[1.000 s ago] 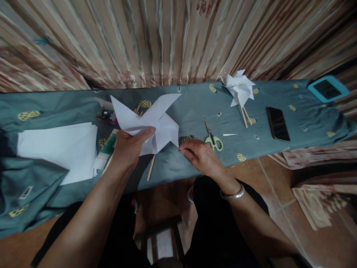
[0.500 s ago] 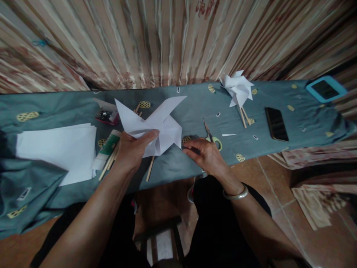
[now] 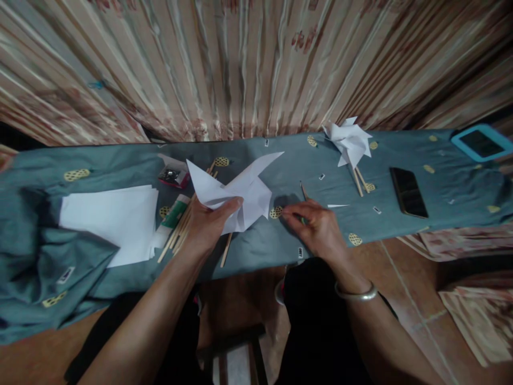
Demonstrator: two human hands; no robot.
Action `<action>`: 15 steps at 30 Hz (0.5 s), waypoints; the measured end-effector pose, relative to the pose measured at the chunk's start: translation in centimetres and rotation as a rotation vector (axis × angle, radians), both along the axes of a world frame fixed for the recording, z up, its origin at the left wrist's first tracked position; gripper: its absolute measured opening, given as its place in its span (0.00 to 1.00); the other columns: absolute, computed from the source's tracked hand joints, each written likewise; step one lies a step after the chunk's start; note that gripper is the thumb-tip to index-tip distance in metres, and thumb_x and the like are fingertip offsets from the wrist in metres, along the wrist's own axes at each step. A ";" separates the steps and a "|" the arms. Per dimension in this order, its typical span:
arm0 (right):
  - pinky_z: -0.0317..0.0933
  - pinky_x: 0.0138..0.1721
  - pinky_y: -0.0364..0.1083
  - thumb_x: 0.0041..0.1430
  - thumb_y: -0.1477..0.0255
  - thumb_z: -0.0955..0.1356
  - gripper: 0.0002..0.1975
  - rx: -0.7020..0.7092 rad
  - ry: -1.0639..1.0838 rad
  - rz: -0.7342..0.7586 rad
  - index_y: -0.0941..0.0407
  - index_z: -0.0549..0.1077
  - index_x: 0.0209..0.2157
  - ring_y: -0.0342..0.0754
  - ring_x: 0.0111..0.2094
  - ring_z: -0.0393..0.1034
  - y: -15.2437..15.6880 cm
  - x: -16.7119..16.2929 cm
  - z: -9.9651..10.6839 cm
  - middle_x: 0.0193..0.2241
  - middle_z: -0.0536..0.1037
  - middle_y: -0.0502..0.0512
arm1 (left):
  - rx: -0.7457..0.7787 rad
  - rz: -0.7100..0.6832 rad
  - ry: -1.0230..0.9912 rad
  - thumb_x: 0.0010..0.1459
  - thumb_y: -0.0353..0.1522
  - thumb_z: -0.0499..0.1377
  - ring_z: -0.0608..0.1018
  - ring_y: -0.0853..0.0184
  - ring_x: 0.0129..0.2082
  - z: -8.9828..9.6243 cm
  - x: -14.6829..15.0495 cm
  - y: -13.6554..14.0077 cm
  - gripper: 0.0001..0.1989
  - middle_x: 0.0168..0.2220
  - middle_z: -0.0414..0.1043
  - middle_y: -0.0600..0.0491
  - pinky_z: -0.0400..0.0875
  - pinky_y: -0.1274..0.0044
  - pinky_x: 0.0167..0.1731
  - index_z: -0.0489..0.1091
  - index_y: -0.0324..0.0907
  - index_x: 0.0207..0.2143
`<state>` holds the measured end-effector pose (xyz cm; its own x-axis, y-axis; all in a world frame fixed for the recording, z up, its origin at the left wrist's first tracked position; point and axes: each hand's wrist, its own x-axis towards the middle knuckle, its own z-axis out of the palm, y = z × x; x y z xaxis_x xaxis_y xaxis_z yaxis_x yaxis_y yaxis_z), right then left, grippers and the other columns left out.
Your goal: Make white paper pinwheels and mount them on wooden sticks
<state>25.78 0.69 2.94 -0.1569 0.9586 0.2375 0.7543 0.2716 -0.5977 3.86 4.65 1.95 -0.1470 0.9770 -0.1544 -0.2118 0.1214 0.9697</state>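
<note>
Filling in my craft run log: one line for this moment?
left hand: holds paper pinwheel | right hand: over scissors | table: phone

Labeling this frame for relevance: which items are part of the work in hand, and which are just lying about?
In hand:
left hand holding the paper pinwheel
right hand over the scissors
wooden sticks
paper stack

Lying about:
finished pinwheel
black phone
blue-cased device
small red box
</note>
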 end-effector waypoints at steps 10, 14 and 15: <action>0.68 0.39 0.48 0.52 0.74 0.74 0.06 -0.070 0.751 -0.070 0.49 0.82 0.31 0.45 0.33 0.74 0.6 -5.5 2.8 0.31 0.82 0.48 | 0.032 -0.036 -0.060 0.38 0.31 0.70 0.79 0.66 0.27 0.8 0.6 -0.5 0.11 0.28 0.80 0.54 0.76 0.76 0.30 0.78 0.40 0.28; 0.60 0.58 0.55 0.51 0.74 0.75 0.07 -0.019 0.704 -0.049 0.46 0.82 0.32 0.52 0.53 0.69 0.9 -6.6 1.8 0.49 0.78 0.49 | 0.052 -0.068 -0.068 0.39 0.31 0.70 0.79 0.66 0.28 1.0 0.6 -0.7 0.11 0.29 0.80 0.54 0.76 0.76 0.31 0.78 0.39 0.29; 0.58 0.60 0.56 0.50 0.73 0.75 0.07 -0.016 0.717 -0.056 0.46 0.82 0.31 0.52 0.56 0.67 1.0 -6.5 1.6 0.53 0.76 0.48 | 0.044 -0.069 -0.076 0.38 0.31 0.70 0.79 0.66 0.27 1.0 0.6 -0.8 0.11 0.29 0.80 0.54 0.76 0.76 0.30 0.78 0.39 0.29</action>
